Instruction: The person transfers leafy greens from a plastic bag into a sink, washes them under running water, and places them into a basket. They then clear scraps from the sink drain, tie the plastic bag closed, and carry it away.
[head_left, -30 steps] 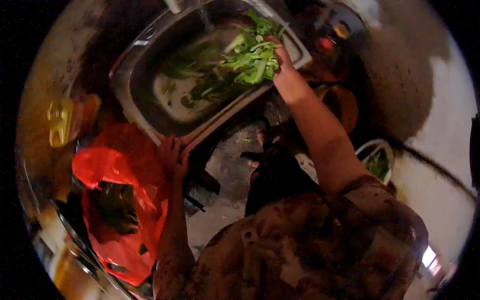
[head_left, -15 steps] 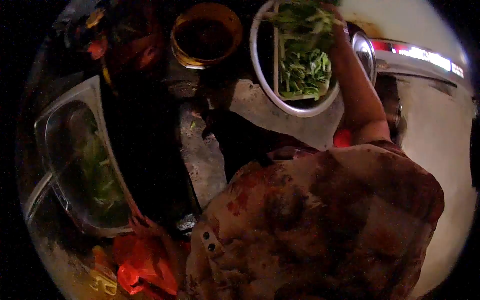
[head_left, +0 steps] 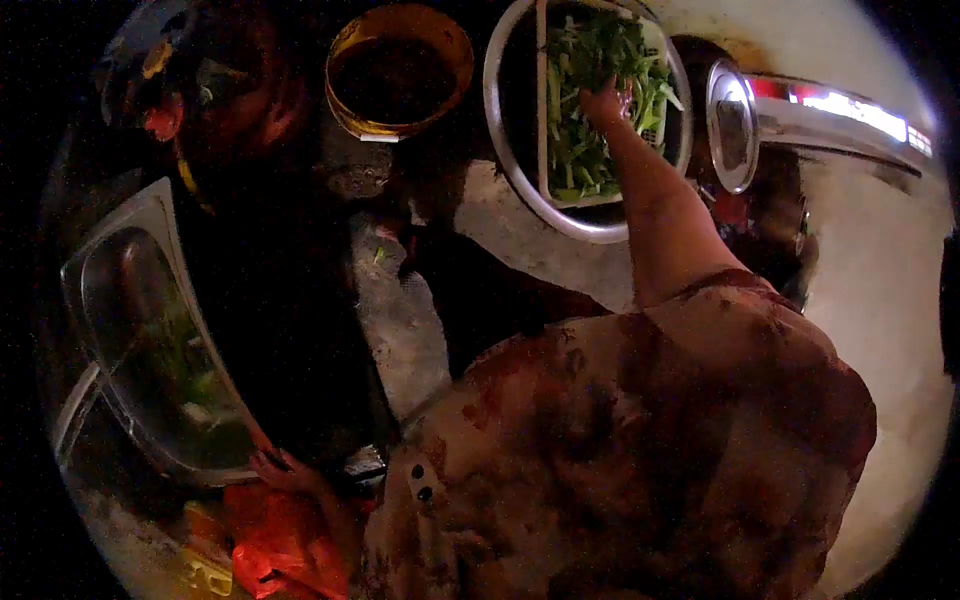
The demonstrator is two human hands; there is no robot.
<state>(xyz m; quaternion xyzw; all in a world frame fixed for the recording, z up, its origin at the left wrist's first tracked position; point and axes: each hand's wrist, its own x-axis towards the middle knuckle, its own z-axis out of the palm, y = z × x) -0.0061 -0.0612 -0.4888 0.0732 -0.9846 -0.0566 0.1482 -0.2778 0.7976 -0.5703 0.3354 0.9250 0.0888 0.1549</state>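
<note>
We judge the step in hand to be laying leafy greens [head_left: 570,140] in a pale basket [head_left: 543,130], which lies within the rim of a round metal basin [head_left: 590,233]. Our right hand [head_left: 606,106] reaches down onto the leaves, its fingers partly sunk among them, so we cannot tell whether that grip is closed on a bunch or loose. The greens fill much of the basket, and some stems lean over its right side. Our left hand [head_left: 285,470] is at the near corner of the sink [head_left: 186,255], touching or just beside the rim, with the red bag [head_left: 285,550] next to it; the dimness hides whether its grip is holding anything. More green stuff [head_left: 185,350] lies in the sink, blurred and dark. As we see it, the next move calls for freeing the right fingers from the leaves and lifting straight up, so that no stems drag over the basket's edge. Gathering the greens in the sink would then ask for a reach across to our left, past the dark gap between sink and basin.
</note>
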